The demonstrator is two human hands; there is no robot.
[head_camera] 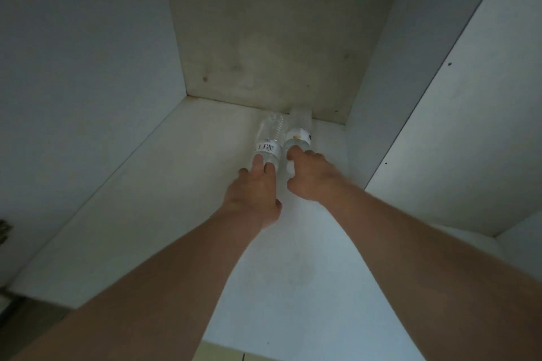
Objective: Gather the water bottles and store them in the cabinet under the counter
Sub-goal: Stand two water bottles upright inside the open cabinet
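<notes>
Two clear plastic water bottles with white labels are side by side on the white cabinet floor (181, 184), their far ends close to the back wall. My left hand (253, 189) grips the near end of the left bottle (269, 135), fingers curled over it. The near end of the right bottle (299, 127) sits between the thumb and fingers of my right hand (308, 177). Both bottle caps are hidden under my hands. I cannot tell whether the bottles lie flat or are tilted.
The cabinet is a white box with a stained back wall (264, 38), a left side wall (88, 53) and a right side panel (454, 97). Its front edge (293, 349) runs along the bottom of the view. Bare cabinet floor lies left of the bottles.
</notes>
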